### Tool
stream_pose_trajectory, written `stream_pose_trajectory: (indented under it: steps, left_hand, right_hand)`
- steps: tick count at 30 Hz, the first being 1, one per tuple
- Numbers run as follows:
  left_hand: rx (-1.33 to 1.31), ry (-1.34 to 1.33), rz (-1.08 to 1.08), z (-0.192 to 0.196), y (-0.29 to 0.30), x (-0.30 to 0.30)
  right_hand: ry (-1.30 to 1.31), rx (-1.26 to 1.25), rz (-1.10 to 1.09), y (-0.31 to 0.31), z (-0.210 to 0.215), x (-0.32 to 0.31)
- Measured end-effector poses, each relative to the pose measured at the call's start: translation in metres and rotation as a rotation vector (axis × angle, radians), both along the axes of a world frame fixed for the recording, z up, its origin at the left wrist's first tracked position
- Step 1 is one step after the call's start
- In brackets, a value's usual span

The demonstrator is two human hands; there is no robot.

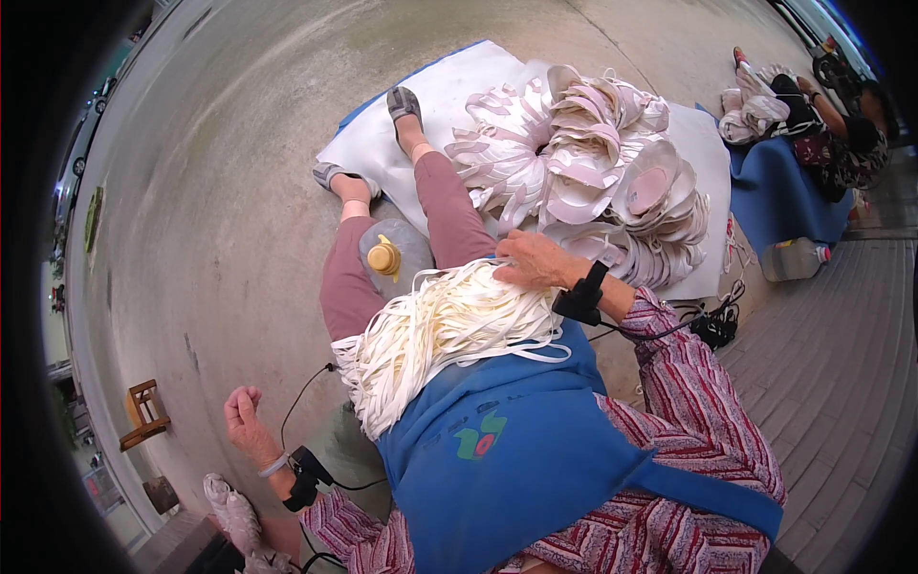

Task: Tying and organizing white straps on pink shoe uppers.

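Note:
A thick bundle of cream-white strips [435,335] lies across my lap on a blue apron [507,450]. My right hand [531,260] rests flat on the top of that bundle, fingers spread over the strips. Just beyond it sits a big heap of white and pale pink looped straps [583,163] on a white sheet [430,96]. My left hand [244,413] hangs out to the left over the concrete floor, curled into a loose fist with nothing seen in it. Both wrists carry a black strapped device.
A clear plastic bottle with a yellow cap [387,253] stands between my legs. A second person sits at the far right on a blue mat [784,196] beside another strap pile. A plastic jug [794,258], black cables [712,325] and a small wooden stool [143,411] are nearby.

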State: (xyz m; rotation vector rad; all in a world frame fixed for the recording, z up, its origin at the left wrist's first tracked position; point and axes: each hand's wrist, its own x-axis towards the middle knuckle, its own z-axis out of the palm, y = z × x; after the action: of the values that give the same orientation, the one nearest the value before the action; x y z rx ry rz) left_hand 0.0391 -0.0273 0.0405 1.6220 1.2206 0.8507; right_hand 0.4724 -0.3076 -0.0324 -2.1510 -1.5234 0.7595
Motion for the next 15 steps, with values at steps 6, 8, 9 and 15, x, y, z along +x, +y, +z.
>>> stream_pose_trajectory:
  steps: [6,8,9,15]
  left_hand:
    - [0.136,-0.035,0.487,0.037,-0.028,-0.104]
    - [0.178,0.002,0.661,0.049,-0.046,-0.11]
    - [0.214,-0.067,0.676,0.054,-0.052,-0.11]
    - [0.323,-0.06,0.914,0.068,-0.077,-0.15]
  right_hand:
    - [0.034,0.299,0.084,0.089,0.054,-0.002]
    - [0.235,0.322,0.099,0.125,0.031,-0.023]
    - [0.308,0.268,0.11,0.135,0.011,-0.026]
    - [0.808,-0.331,-0.196,0.121,-0.065,0.002]
